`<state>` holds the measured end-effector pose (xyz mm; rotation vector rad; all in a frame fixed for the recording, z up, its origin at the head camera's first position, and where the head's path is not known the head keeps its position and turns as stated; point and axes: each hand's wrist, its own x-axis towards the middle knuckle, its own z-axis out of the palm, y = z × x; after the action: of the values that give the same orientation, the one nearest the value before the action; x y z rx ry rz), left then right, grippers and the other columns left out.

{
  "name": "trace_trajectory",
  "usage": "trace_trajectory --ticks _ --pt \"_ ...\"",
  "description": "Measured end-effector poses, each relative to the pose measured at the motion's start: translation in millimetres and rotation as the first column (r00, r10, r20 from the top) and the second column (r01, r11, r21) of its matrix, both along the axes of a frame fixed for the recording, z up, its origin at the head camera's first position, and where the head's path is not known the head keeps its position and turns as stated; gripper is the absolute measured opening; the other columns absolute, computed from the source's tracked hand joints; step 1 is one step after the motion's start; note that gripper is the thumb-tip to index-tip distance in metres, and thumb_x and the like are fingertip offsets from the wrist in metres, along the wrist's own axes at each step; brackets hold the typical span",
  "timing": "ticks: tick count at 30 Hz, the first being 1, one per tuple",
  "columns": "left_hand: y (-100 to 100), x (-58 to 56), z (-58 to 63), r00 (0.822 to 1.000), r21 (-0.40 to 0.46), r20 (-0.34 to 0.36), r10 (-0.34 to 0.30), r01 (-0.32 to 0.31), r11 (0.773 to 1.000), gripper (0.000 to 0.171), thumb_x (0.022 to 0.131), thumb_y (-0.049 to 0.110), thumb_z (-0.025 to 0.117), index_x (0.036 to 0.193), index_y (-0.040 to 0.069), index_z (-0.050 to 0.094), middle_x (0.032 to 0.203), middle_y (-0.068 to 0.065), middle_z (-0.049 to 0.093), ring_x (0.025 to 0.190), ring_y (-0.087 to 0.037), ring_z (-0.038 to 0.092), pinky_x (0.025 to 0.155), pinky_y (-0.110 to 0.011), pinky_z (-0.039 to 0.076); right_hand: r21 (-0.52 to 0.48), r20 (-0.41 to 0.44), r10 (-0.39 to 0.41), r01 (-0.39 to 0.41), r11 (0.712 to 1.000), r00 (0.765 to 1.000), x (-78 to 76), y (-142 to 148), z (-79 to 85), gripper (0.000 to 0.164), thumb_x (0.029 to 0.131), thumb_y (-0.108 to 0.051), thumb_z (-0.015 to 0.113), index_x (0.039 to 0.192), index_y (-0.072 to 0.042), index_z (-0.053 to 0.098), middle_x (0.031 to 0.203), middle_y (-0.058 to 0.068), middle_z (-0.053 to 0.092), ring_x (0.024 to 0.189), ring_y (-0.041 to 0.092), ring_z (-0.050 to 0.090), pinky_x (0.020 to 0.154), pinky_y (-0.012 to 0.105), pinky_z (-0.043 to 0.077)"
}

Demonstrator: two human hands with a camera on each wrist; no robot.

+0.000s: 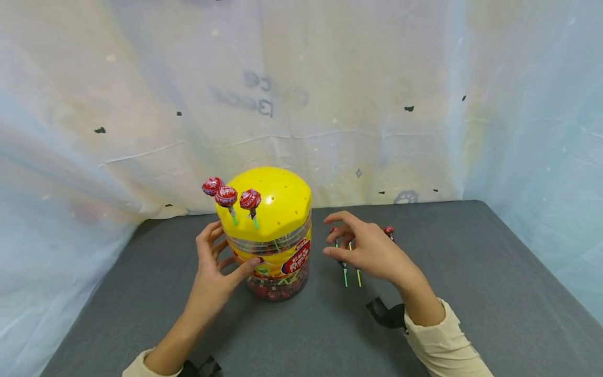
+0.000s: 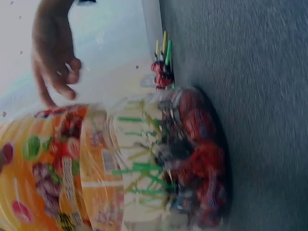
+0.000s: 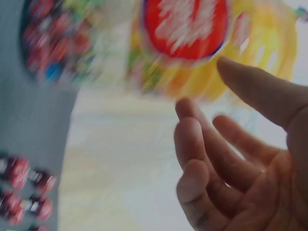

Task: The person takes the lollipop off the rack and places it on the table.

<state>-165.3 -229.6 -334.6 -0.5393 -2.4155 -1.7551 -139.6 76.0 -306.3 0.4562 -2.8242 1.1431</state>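
A clear candy jar (image 1: pixel 299 259) with a yellow lid (image 1: pixel 282 183) and a fruit-printed label stands on the table. My left hand (image 1: pixel 219 269) grips its left side, with the thumb across the front. Three red-wrapped lollipops (image 1: pixel 250 199) stick out of small holes at the lid's left side. Through the clear wall, the left wrist view shows more lollipops (image 2: pixel 202 159) inside, their green and yellow sticks (image 2: pixel 144 168) pointing up. My right hand (image 1: pixel 369 248) hovers to the right of the jar, fingers loosely bent and apart, holding nothing.
Several loose lollipops (image 1: pixel 388 230) lie on the grey table (image 1: pixel 471 293) beneath and behind the right hand, partly hidden by it. A pale printed curtain (image 1: pixel 330 104) hangs behind the table and along both sides. Black straps (image 1: pixel 388 314) hang at the wrists.
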Motion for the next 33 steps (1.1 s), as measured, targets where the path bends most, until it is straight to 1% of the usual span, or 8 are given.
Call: trace_trajectory --ticks 3,5,12,16,19,24,29,33 --pt "-4.4 -5.7 0.4 1.000 0.011 -0.021 -0.009 0.009 1.000 0.087 0.091 0.008 0.072 0.151 0.022 0.011 0.153 -0.006 0.022 0.143 -0.033 0.029 0.105 -0.050 0.037 -0.022 -0.005 0.009 -0.009 1.000 1.000 10.7 -10.5 10.1 0.060 0.090 -0.034 0.074 0.143 -0.025 0.046 0.116 -0.008 0.071 0.084 0.007 0.062 0.067 0.026 0.053" --pt "-8.0 -9.7 0.6 0.999 0.029 -0.045 -0.021 0.022 0.999 0.085 0.091 0.004 0.070 0.152 0.022 0.013 0.153 -0.004 0.023 0.144 -0.031 0.028 0.107 -0.047 0.036 -0.033 0.026 0.027 -0.026 0.999 0.999 16.3 -15.2 14.4 0.065 0.089 -0.036 0.074 0.146 -0.028 0.043 0.122 -0.008 0.070 0.088 0.008 0.063 0.069 0.026 0.054" --pt "-13.4 -15.6 1.0 0.991 0.048 -0.065 -0.117 0.120 0.992 0.086 0.094 0.002 0.065 0.157 0.030 0.013 0.160 -0.004 0.023 0.146 -0.030 0.027 0.104 -0.012 0.037 -0.028 0.099 0.088 -0.086 0.996 0.991 24.7 -21.7 17.5 0.074 0.090 -0.045 0.071 0.152 -0.034 0.033 0.139 -0.007 0.061 0.111 0.012 0.065 0.076 0.027 0.054" --pt "-12.6 -15.8 1.2 0.991 0.048 -0.063 -0.116 0.120 0.992 0.085 0.094 0.002 0.066 0.157 0.031 0.015 0.160 -0.004 0.025 0.146 -0.031 0.030 0.102 -0.009 0.038 -0.037 0.121 0.082 -0.078 0.996 0.989 25.6 -22.8 17.5 0.076 0.089 -0.046 0.071 0.153 -0.034 0.031 0.142 -0.006 0.059 0.110 0.013 0.065 0.077 0.028 0.053" --pt "-10.4 -13.9 0.6 0.993 0.045 -0.068 -0.100 0.103 0.994 0.085 0.094 0.002 0.065 0.156 0.030 0.015 0.159 -0.002 0.024 0.146 -0.030 0.030 0.103 -0.012 0.038 -0.044 0.139 0.079 -0.074 0.996 0.987 25.5 -23.8 17.8 0.078 0.089 -0.047 0.071 0.154 -0.033 0.030 0.143 -0.005 0.058 0.105 0.012 0.066 0.076 0.029 0.053" --pt "-2.6 -6.2 -1.1 0.995 0.041 -0.076 -0.057 0.060 0.997 0.088 0.094 0.004 0.067 0.156 0.030 0.011 0.161 -0.002 0.017 0.147 -0.030 0.024 0.109 -0.038 0.033 -0.051 0.154 0.060 -0.052 0.997 0.986 24.0 -26.4 17.3 0.081 0.089 -0.045 0.072 0.156 -0.033 0.027 0.144 -0.004 0.057 0.113 0.015 0.065 0.080 0.032 0.054" --pt "7.9 6.2 -2.0 0.997 0.055 -0.065 0.033 -0.030 0.998 0.089 0.093 0.009 0.070 0.155 0.029 0.009 0.161 -0.002 0.012 0.149 -0.031 0.020 0.113 -0.054 0.031 -0.072 0.153 0.041 -0.030 0.997 0.987 19.8 -30.4 15.3 0.086 0.088 -0.040 0.075 0.157 -0.033 0.025 0.148 -0.006 0.053 0.124 0.017 0.060 0.091 0.040 0.055" --pt "15.9 16.2 -2.4 0.992 0.040 -0.072 0.103 -0.100 0.994 0.092 0.090 0.012 0.074 0.154 0.027 0.010 0.161 -0.001 0.011 0.147 -0.031 0.022 0.112 -0.061 0.034 -0.099 0.144 0.020 -0.006 0.995 0.989 15.3 -34.9 11.9 0.089 0.087 -0.038 0.077 0.157 -0.033 0.023 0.151 -0.007 0.047 0.122 0.017 0.061 0.093 0.040 0.056"
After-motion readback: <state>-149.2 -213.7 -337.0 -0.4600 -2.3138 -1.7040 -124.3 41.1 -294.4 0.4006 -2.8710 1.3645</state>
